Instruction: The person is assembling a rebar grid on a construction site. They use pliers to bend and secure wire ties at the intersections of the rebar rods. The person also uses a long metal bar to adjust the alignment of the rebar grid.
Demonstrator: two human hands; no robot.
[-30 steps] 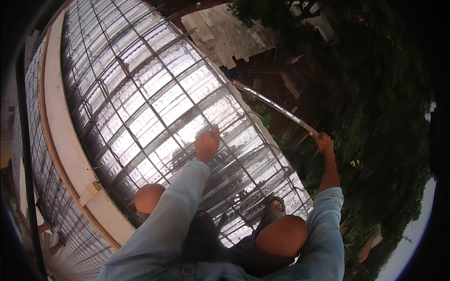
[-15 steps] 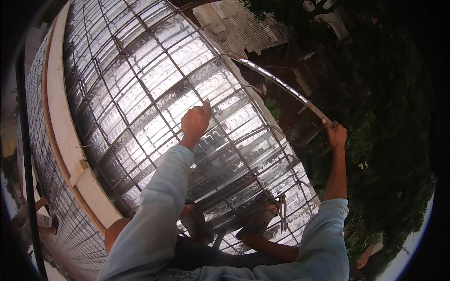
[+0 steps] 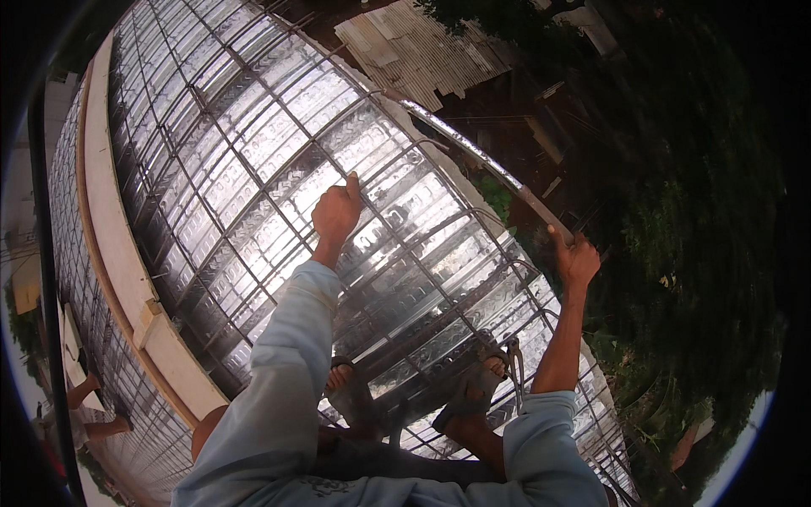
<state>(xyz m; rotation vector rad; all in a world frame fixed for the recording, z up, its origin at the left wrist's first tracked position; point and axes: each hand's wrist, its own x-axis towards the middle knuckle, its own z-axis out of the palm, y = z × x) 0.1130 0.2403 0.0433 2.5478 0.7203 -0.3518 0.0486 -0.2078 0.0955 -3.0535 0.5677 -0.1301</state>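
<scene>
My left hand [image 3: 336, 211] is closed around a steel bar of the rebar mesh [image 3: 270, 196], thumb pointing forward along it. My right hand [image 3: 578, 260] grips the near end of a long metal pipe [image 3: 465, 145], brownish at both ends and shiny in the middle. The pipe slants out over the right edge of the deck. Its far end meets the end of a rebar there. Several neighbouring bar ends are hooked [image 3: 427, 144] along that edge. Beside my right foot [image 3: 480, 393] stands a pair of pliers or pincers [image 3: 515, 363].
Shiny ribbed metal decking [image 3: 372, 279] lies under the mesh. A pale board [image 3: 127, 228] runs along the left. Beyond the right edge is a drop, with a corrugated roof [image 3: 422, 46] and trees [image 3: 701, 253] below. Another person's legs [image 3: 89, 406] show at far left.
My right hand and the pipe have swung leftward, closer to the deck edge. My left hand keeps its hold on the mesh. The whole view has shifted slightly.
</scene>
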